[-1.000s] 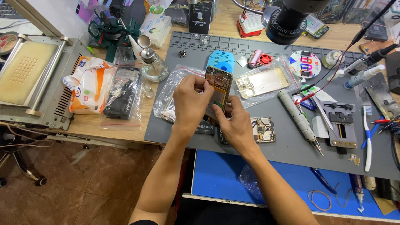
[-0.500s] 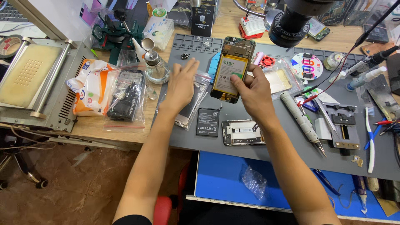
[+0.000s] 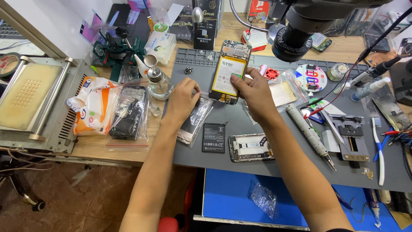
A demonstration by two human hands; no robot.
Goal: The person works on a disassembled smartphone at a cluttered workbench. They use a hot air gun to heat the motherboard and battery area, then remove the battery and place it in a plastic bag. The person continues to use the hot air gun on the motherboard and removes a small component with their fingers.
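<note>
The right hand [image 3: 253, 92] grips an opened phone [image 3: 229, 73] by its lower right edge, its long axis pointing away toward the microscope head [image 3: 296, 38]. The left hand [image 3: 182, 101], just left of it, presses a clear plastic bag [image 3: 195, 120] onto the grey mat [image 3: 279, 159].

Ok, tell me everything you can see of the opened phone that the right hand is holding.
The opened phone has its back cover off, showing a yellow-and-white battery filling most of the body and a circuit board across the top end. It stands roughly upright, tilted a little, above the grey work mat. The right hand grips its right edge, thumb on the battery. The left hand looks just clear of it.
</note>
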